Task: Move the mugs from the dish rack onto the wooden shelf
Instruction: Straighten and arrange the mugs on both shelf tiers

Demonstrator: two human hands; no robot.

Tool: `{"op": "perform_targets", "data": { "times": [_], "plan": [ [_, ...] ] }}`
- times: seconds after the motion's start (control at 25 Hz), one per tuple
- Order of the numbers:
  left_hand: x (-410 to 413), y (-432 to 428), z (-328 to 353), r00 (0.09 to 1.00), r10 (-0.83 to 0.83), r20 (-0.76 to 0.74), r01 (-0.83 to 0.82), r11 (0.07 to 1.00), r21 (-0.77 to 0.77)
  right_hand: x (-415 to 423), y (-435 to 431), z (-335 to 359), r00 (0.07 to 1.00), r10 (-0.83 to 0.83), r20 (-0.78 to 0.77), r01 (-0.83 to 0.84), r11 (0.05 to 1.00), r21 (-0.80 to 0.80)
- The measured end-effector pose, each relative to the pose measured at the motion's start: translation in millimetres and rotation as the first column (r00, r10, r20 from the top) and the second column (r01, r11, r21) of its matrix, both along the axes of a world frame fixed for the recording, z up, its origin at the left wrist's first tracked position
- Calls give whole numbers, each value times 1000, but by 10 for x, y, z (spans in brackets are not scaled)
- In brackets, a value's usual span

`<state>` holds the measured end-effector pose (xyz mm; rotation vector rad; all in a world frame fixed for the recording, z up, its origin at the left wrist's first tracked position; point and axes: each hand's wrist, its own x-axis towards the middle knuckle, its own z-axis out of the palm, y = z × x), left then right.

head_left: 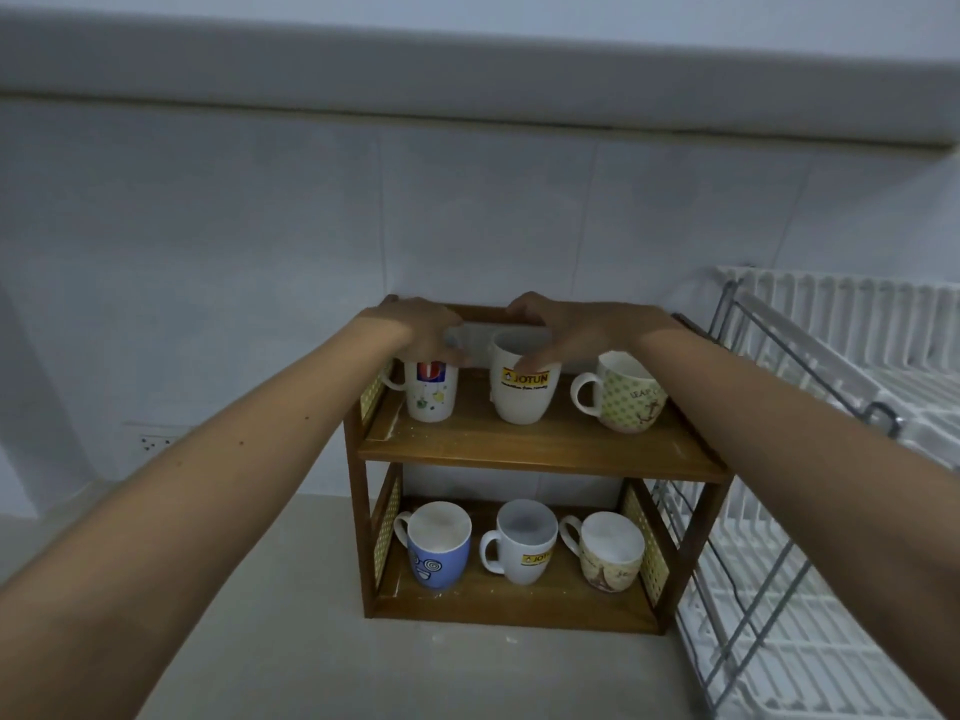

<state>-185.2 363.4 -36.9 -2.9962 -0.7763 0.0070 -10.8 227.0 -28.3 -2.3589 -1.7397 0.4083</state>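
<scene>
A two-tier wooden shelf [540, 452] stands on the counter against the wall. Its top tier holds a white mug with a red and blue logo [431, 394], a white Jotun mug [522, 394] and a green-patterned mug [626, 400]. My left hand [421, 327] grips the rim of the logo mug from above. My right hand [571, 330] grips the rim of the top Jotun mug, thumb on its front. The lower tier holds a blue mug [439, 545], a second Jotun mug [522, 543] and a beige mug [610, 550]. The white dish rack [831, 511] at the right shows no mugs.
The pale counter [260, 641] spreads in front and to the left of the shelf. A wall socket [153, 441] sits low on the tiled wall at the left. A grey ledge [467, 80] runs overhead. The rack's metal frame [753, 631] stands close to the shelf's right side.
</scene>
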Motion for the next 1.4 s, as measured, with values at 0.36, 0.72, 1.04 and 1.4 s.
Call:
{"op": "perform_targets", "data": {
  "times": [0.36, 0.72, 1.04, 1.4],
  "plan": [
    [578, -396, -237, 970, -83, 228, 132, 969, -210, 372, -630, 112, 930, -168, 328, 275, 908, -315],
    [617, -378, -237, 965, -99, 244, 161, 955, -249, 414, -693, 20, 913, -213, 347, 281, 946, -159],
    [598, -423, -215, 976, -78, 203, 132, 955, -267, 418, -720, -7, 892, -211, 400, 304, 934, -187],
    [92, -4, 70, 971, 108, -215, -90, 992, 91, -67, -140, -79, 984, -112, 137, 108, 993, 38]
  ]
}}
